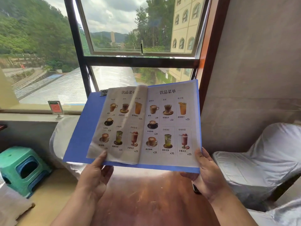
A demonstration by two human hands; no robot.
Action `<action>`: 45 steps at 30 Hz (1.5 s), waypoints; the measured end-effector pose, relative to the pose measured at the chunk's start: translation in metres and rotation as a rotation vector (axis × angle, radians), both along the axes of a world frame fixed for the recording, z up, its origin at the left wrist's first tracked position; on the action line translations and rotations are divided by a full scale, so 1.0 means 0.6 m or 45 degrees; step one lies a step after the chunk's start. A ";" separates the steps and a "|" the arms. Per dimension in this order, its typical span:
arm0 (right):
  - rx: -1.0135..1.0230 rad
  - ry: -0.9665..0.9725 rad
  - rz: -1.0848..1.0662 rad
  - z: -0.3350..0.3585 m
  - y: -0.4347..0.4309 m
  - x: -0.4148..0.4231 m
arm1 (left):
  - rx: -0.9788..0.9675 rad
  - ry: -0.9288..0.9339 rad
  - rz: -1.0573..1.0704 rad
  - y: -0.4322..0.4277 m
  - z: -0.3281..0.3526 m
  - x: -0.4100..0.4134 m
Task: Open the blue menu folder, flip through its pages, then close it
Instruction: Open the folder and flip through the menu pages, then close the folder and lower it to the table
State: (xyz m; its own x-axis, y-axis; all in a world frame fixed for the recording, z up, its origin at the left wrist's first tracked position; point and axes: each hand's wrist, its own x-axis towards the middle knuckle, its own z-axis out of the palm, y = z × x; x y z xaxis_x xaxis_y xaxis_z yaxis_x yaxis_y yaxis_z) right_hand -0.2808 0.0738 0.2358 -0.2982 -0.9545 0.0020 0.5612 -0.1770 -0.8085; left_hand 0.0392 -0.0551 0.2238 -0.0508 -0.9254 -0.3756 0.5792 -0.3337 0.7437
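Observation:
The blue menu folder (84, 128) is open and held up in front of me, tilted toward the window. Two drink-menu pages show inside it, with pictures of coffees and juices. The left page (118, 124) curves upward and is partly lifted off the blue cover. My left hand (96, 175) grips the folder's lower edge, its thumb pressing the bottom corner of the left page. My right hand (206, 175) holds the lower right corner, thumb on the right page (171, 121). A metal clip (103, 92) shows at the folder's top left.
A reddish-brown wooden table (146, 201) lies below the folder. White-covered chairs stand at the right (254, 163) and behind the folder (65, 137). A green plastic stool (22, 168) sits at the left. A small sign holder (56, 109) stands on the windowsill.

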 end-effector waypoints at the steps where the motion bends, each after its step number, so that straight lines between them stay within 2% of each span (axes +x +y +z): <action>1: 0.003 -0.005 -0.002 0.000 0.000 0.000 | -0.045 0.034 0.021 0.001 0.001 -0.001; 9: -0.007 -0.031 0.004 -0.004 -0.003 -0.005 | -0.199 0.105 0.024 0.010 0.009 0.007; 14: 0.004 -0.029 -0.004 0.001 -0.003 -0.002 | -0.287 0.015 0.024 0.017 0.015 0.008; 19: 0.064 0.024 -0.029 0.003 -0.007 0.007 | -0.563 -0.404 0.015 0.038 0.039 -0.028; 22: 0.098 0.010 -0.036 0.004 -0.007 0.019 | -0.853 -0.836 -0.280 0.067 0.060 -0.050; 24: 0.068 0.011 -0.028 0.004 -0.009 0.027 | -0.916 -1.113 -0.488 0.076 0.062 -0.054; 26: 0.051 -0.059 0.039 0.002 -0.012 0.026 | -0.982 -1.241 -0.517 0.069 0.051 -0.051; 27: 0.070 -0.195 0.105 0.001 -0.012 0.026 | -1.043 -1.275 -0.512 0.067 0.047 -0.051; 29: 0.092 -0.394 0.216 -0.003 -0.012 0.022 | -1.041 -1.113 -0.479 0.061 0.042 -0.054; 31: 0.030 -0.379 0.300 -0.001 -0.012 0.019 | -0.943 -0.856 -0.366 0.056 0.037 -0.063; 32: 0.010 -0.308 0.321 0.004 -0.010 0.020 | -0.897 -0.812 -0.291 0.052 0.034 -0.069; 36: 0.020 0.097 0.246 0.014 -0.007 0.017 | -0.905 -0.877 -0.114 0.051 0.033 -0.076; 39: -0.008 0.166 0.111 0.023 -0.005 0.011 | -0.917 -0.855 -0.105 0.054 0.031 -0.076; 45: 0.038 0.268 0.015 0.036 0.003 0.013 | -0.894 -0.828 -0.075 0.063 0.039 -0.086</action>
State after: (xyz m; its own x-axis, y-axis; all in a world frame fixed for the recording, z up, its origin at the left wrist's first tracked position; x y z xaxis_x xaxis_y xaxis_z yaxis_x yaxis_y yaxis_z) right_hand -0.2729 0.0758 0.2576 -0.2834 -0.9584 0.0348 0.3815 -0.1460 -0.9128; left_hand -0.0125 -0.0176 0.2472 -0.0813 -0.9527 0.2927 -0.0207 0.2952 0.9552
